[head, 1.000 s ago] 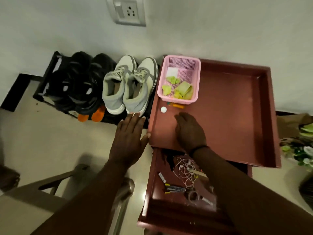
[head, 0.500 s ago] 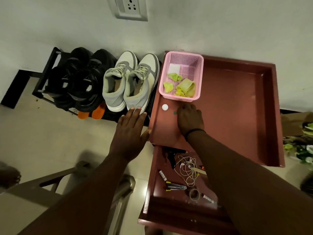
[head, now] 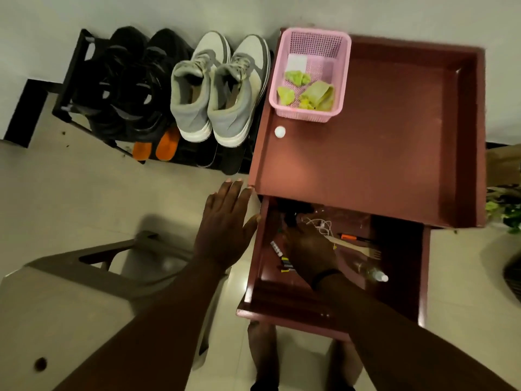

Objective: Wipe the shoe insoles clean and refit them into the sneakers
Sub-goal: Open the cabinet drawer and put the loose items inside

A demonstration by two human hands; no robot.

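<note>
Reaching: right hand [head: 308, 246] down inside the open drawer [head: 394, 280], fingers aimed at the drawer's back-left area near a tangle of white earphone wire [head: 317, 222]. Fingertips lost in dark clutter; can't tell if it grips anything.
Left hand [head: 225, 224]: flat, fingers straight & together, grasping nothing. Fingertips at the front-left corner of the cabinet top [head: 366, 165], thumb touching the drawer's left wall.
Sneakers [head: 217, 91]: grey/white pair, side by side on the black shoe rack [head: 70, 80], just beside the cabinet's left edge, heels twd camera. Insoles not clearly visible inside.
Other shoes: black pair [head: 132, 83] left of the sneakers on same rack; orange soles [head: 156, 146] poke out below at the rack's front edge.
Pink basket [head: 310, 114]: back-left corner of cabinet top, holds crumpled yellow-green cloths [head: 310, 93] & a white pad.
White cap [head: 280, 131]: small, round, near the top's left edge, just in front of the basket.
Drawer contents: wooden fork [head: 355, 248] & orange pen [head: 353, 237] right of the hand, small clear bottle [head: 372, 272] near the front-right, batteries/small bits along the left wall.
Plastic chair [head: 84, 292]: beige, on floor under left forearm.
</note>
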